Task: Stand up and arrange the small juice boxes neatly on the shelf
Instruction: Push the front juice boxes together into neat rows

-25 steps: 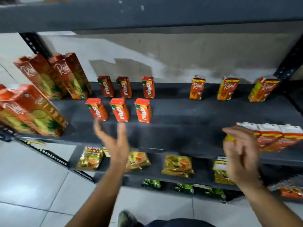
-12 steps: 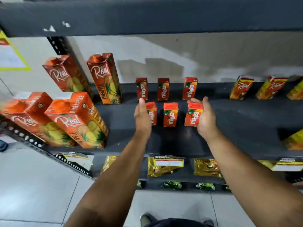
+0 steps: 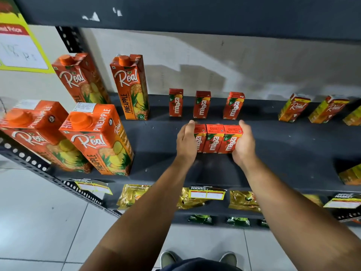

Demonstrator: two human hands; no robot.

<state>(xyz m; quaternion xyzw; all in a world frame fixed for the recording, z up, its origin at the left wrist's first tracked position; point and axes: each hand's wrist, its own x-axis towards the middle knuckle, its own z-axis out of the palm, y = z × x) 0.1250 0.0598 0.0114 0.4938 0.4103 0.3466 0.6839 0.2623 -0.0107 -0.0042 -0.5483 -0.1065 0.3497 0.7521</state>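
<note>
Three small red Maaza juice boxes [image 3: 214, 138] stand side by side, pressed together, on the dark grey shelf [image 3: 283, 151]. My left hand [image 3: 186, 142] presses flat on the left end of this row and my right hand [image 3: 244, 143] on the right end, squeezing the row between them. Behind them three more small Maaza boxes [image 3: 202, 104] stand upright with gaps between them near the back wall. Small yellow-orange Real boxes [image 3: 294, 107] stand at the back right.
Several tall Real pineapple cartons [image 3: 101, 139] stand on the shelf's left part, two in front, two behind. More small boxes [image 3: 351, 176] sit at the right front edge. Gold packets [image 3: 132, 195] lie on the lower shelf. A shelf board [image 3: 195, 12] hangs overhead.
My hands came in from the shelf's front edge to both ends of the front Maaza row. The three boxes, spaced apart before, now touch one another.
</note>
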